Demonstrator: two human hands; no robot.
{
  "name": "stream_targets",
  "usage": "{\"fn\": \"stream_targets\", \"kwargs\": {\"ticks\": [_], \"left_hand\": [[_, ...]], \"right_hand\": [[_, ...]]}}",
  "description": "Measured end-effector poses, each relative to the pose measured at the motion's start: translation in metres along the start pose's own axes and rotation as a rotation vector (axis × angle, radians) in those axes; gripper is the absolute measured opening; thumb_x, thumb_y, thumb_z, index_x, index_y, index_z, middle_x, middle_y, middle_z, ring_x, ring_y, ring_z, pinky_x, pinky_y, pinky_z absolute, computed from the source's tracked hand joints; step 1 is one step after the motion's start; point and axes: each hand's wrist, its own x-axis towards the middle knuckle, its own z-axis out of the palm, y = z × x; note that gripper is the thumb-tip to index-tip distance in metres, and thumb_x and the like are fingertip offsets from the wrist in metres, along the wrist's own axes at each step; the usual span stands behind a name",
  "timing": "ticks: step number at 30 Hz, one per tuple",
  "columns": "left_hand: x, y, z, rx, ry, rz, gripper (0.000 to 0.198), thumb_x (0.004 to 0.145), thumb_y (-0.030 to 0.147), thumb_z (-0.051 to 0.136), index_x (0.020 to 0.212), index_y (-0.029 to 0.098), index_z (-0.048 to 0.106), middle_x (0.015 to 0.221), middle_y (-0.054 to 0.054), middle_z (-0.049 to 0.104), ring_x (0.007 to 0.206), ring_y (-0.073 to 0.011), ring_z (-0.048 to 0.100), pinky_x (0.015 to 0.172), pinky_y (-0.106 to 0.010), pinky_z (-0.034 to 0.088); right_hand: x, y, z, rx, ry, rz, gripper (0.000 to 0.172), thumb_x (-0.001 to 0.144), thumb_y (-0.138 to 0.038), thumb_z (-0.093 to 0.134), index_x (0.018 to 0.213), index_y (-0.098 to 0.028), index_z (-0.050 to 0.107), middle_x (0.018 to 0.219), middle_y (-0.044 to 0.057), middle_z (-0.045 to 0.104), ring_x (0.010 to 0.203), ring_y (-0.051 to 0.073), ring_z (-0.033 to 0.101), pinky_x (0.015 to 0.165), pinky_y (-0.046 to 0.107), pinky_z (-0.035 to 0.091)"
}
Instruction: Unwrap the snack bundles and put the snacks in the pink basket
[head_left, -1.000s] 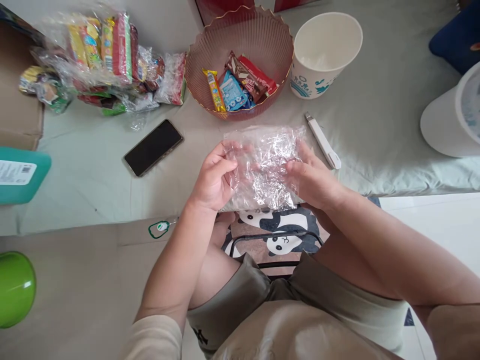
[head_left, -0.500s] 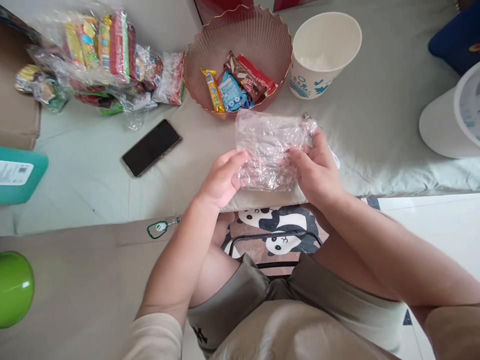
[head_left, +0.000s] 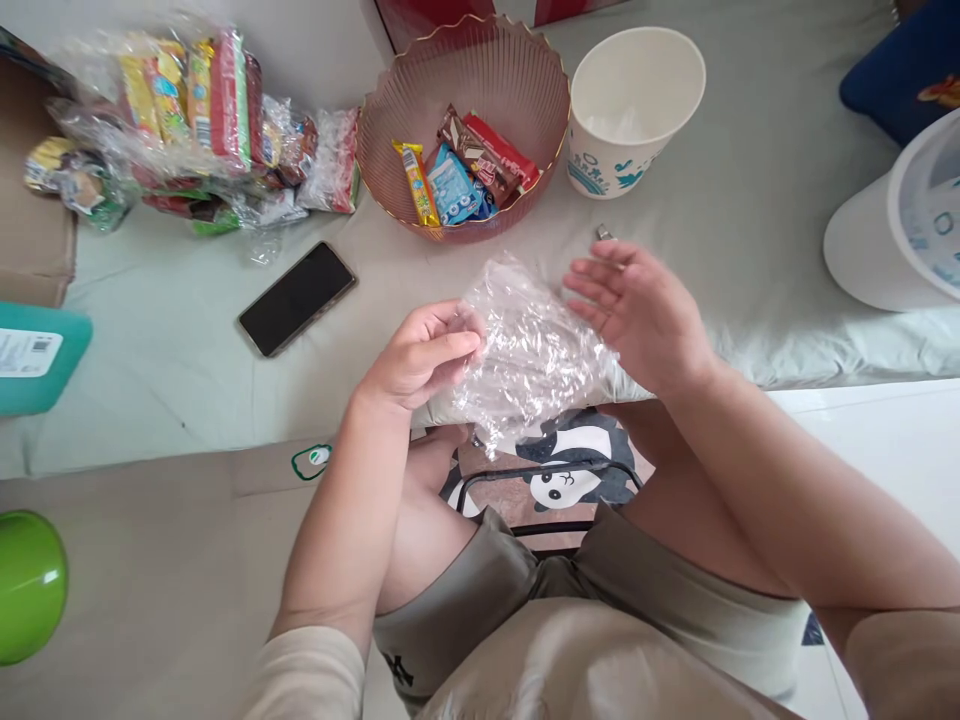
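Observation:
A crinkled clear plastic bag [head_left: 536,350] hangs at the front edge of the covered bench. My left hand [head_left: 431,355] pinches its left side between thumb and fingers. My right hand [head_left: 637,315] is beside the bag's right side, fingers stretched out and holding nothing. Beyond the hands stands a pink ribbed bowl [head_left: 480,65] with a gold scalloped rim. Inside it lie a yellow snack packet [head_left: 417,185], a light-blue packet [head_left: 454,190], a brown wafer packet [head_left: 480,155] and a red packet [head_left: 506,145].
Right of the bowl stands a white paper bucket [head_left: 630,110], with another white bucket [head_left: 892,230] farther right. A black phone [head_left: 297,298] lies left of my hands. Bagged snacks [head_left: 187,120] are heaped at the back left, near a teal container [head_left: 45,355]. A small metal object [head_left: 604,232] lies behind my right hand.
My right hand has let go of the plastic bag and opened out to the right. The bag, still in my left hand, now hangs slanted and lower over the edge.

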Motion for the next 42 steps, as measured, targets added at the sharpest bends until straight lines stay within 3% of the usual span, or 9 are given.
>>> {"fn": "stream_targets", "kwargs": {"ticks": [3,6,9,12,18,26,34,39,42], "left_hand": [[0.002,0.0,-0.002,0.057,-0.093,-0.091,0.023,0.066,0.032,0.085,0.07,0.019,0.067,0.058,0.001,0.061,0.039,-0.0057,0.04,0.035,-0.022,0.02],[0.008,-0.003,-0.003,-0.069,0.087,-0.044,0.03,0.061,0.031,0.089,0.082,0.02,0.071,0.065,0.001,0.066,0.05,-0.0084,0.054,0.04,-0.02,0.032],[0.012,-0.008,-0.002,-0.27,0.261,0.026,0.042,0.066,0.049,0.086,0.095,0.022,0.072,0.085,-0.004,0.076,0.08,-0.0184,0.073,0.065,-0.027,0.058],[0.013,-0.013,0.003,-0.279,0.165,-0.06,0.053,0.071,0.059,0.082,0.103,0.018,0.071,0.101,-0.009,0.079,0.095,-0.0235,0.077,0.082,-0.035,0.062],[0.011,-0.014,0.014,-0.062,0.171,-0.039,0.035,0.059,0.021,0.088,0.087,0.016,0.069,0.078,0.0,0.075,0.065,-0.0115,0.068,0.06,-0.022,0.054],[0.007,-0.009,0.011,-0.01,0.145,-0.087,0.046,0.069,0.052,0.086,0.093,0.017,0.069,0.064,0.0,0.073,0.048,-0.0134,0.064,0.046,-0.024,0.051],[0.004,-0.002,0.008,-0.103,0.125,0.009,0.043,0.069,0.034,0.08,0.108,0.019,0.069,0.058,0.004,0.07,0.042,-0.011,0.06,0.042,-0.021,0.049],[0.004,0.0,0.007,-0.135,0.207,0.061,0.022,0.064,0.03,0.075,0.082,0.02,0.066,0.048,0.009,0.053,0.041,-0.0093,0.057,0.038,-0.019,0.046],[0.008,0.0,0.005,-0.124,0.205,0.082,0.021,0.067,0.038,0.07,0.072,0.019,0.064,0.055,0.003,0.058,0.046,-0.0103,0.059,0.044,-0.023,0.051]], "right_hand": [[-0.009,-0.006,0.011,-0.032,-0.328,0.213,0.048,0.075,-0.057,0.082,0.105,-0.022,0.068,0.095,0.006,0.075,0.083,0.02,0.071,0.07,0.035,0.061],[-0.016,-0.007,0.02,-0.18,-0.483,0.306,0.038,0.077,-0.052,0.083,0.079,-0.018,0.066,0.067,0.001,0.065,0.058,0.011,0.056,0.053,0.027,0.046],[-0.016,-0.006,0.024,-0.247,-0.3,0.179,0.036,0.08,-0.048,0.08,0.073,-0.018,0.062,0.063,-0.001,0.062,0.057,0.009,0.052,0.053,0.024,0.041],[-0.014,-0.004,0.024,-0.267,-0.162,0.121,0.027,0.082,-0.041,0.078,0.082,-0.018,0.064,0.071,0.002,0.068,0.063,0.011,0.059,0.057,0.025,0.045],[-0.014,-0.005,0.026,-0.247,-0.151,0.12,0.025,0.085,-0.039,0.072,0.099,-0.021,0.063,0.074,0.0,0.071,0.064,0.013,0.063,0.059,0.026,0.049],[-0.014,-0.005,0.025,-0.39,-0.209,0.104,0.026,0.092,-0.037,0.061,0.108,-0.016,0.066,0.056,-0.004,0.059,0.049,0.009,0.048,0.049,0.025,0.035],[-0.015,0.0,0.03,-0.079,-0.127,0.077,0.037,0.084,-0.033,0.065,0.121,-0.031,0.062,0.057,-0.008,0.045,0.047,0.011,0.038,0.047,0.025,0.03],[-0.012,-0.001,0.03,-0.002,-0.115,0.053,0.02,0.076,-0.034,0.066,0.096,-0.029,0.062,0.06,-0.005,0.049,0.049,0.011,0.043,0.047,0.027,0.036],[-0.011,-0.002,0.026,0.008,-0.163,-0.007,0.015,0.075,-0.039,0.064,0.076,-0.025,0.061,0.063,-0.001,0.054,0.054,0.013,0.05,0.05,0.029,0.042]]}}
